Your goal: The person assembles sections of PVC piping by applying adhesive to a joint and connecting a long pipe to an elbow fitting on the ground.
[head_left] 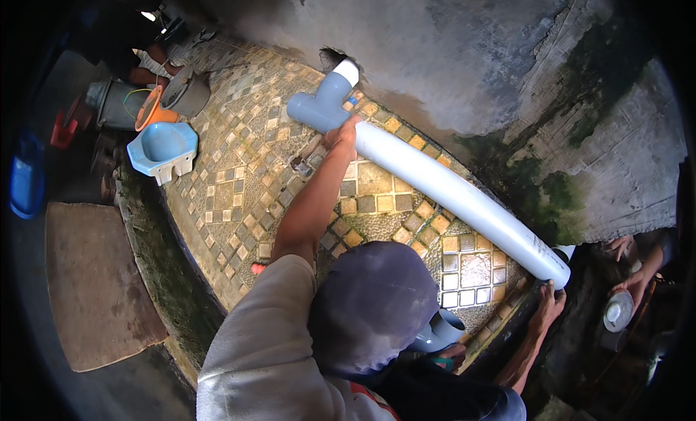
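Observation:
A long pale grey plastic pipe (457,192) slants across the tiled floor beside the wall. Its upper end meets a grey tee fitting (322,105), and a short white pipe (348,71) runs from that fitting toward a hole in the wall. My left hand (344,137) is closed around the pipe at the joint with the tee. At the pipe's lower right end, my right hand (549,303) grips the rim from below, its fingers partly hidden. A second grey pipe fitting (439,332) lies near the dark cap (373,305) that covers the lower middle.
A rough, mossy wall (464,65) borders the pipe. At left are a light blue basin (163,147), an orange container (154,109), dark buckets (185,91) and a brown board (101,283). Another person's hands (163,69) are by the buckets; another hand (638,283) holds a round object at right.

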A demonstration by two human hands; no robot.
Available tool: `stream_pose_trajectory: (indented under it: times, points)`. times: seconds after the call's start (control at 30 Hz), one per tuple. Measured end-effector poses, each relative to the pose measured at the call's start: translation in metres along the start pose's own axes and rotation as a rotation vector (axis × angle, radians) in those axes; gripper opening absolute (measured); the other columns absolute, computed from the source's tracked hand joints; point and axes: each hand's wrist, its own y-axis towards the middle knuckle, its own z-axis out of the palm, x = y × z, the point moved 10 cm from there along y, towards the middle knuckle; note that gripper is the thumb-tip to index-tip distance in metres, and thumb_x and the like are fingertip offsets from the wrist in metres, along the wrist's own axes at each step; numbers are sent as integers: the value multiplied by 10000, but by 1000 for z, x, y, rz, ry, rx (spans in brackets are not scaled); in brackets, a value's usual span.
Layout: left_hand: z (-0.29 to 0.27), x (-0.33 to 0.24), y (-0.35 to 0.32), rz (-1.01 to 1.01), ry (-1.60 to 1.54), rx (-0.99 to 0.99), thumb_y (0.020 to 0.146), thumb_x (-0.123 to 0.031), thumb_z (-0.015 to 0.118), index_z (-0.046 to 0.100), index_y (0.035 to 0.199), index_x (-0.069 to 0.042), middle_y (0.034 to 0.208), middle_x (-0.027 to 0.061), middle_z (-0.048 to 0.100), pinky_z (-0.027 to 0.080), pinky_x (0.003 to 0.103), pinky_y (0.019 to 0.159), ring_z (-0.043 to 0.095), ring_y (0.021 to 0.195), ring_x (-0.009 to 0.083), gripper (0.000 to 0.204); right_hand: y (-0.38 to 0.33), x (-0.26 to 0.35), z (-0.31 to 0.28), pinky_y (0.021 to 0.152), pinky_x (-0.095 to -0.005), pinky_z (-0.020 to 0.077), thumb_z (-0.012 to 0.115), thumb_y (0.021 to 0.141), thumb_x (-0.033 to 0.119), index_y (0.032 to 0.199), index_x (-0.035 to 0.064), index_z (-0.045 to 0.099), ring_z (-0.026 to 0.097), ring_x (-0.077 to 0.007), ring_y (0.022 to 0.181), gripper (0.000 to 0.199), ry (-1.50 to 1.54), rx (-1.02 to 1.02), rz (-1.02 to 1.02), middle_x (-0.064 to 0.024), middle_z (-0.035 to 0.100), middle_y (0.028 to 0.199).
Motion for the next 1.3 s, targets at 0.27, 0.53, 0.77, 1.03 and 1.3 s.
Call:
stream_pose_trajectory:
  times: [0.27,0.53,0.77,1.03,1.3]
  points:
    - [37,-11,54,12,200,-42,678,-392,980,441,1381,202,1358,300,638,630,441,955,731,1114,368,1066,32,-11,33,914,-344,606,746,1034,216,1269,-84,579,700,-202,982,416,-8,82,-1,-135,681,1119]
    - [85,-37,73,19,284,-36,705,-425,968,400,1428,179,1424,311,570,609,448,993,674,1207,390,1100,25,-18,45,900,-334,610,758,1031,211,1275,-95,570,703,-198,970,434,30,37,16,-144,684,1101]
    - [103,-32,64,-14,314,106,700,-524,960,316,1475,185,1498,330,497,581,425,1058,624,1301,386,1232,17,-19,39,906,-327,618,753,1033,193,1272,-97,581,710,-203,1001,412,22,10,48,-143,686,1118]
    - [134,13,39,-30,292,492,838,-659,813,428,1603,-168,1615,114,440,379,576,1174,443,1452,323,988,13,-1,52,857,-331,657,795,980,146,1263,-92,631,727,-212,996,404,36,-74,8,-143,684,1155]
    - [146,101,-132,-122,365,754,930,-588,794,493,1521,-93,1484,166,532,485,561,1082,519,1372,358,828,5,4,45,757,-327,604,821,923,190,1250,-60,676,734,-176,819,437,-45,-183,56,-152,760,1012]
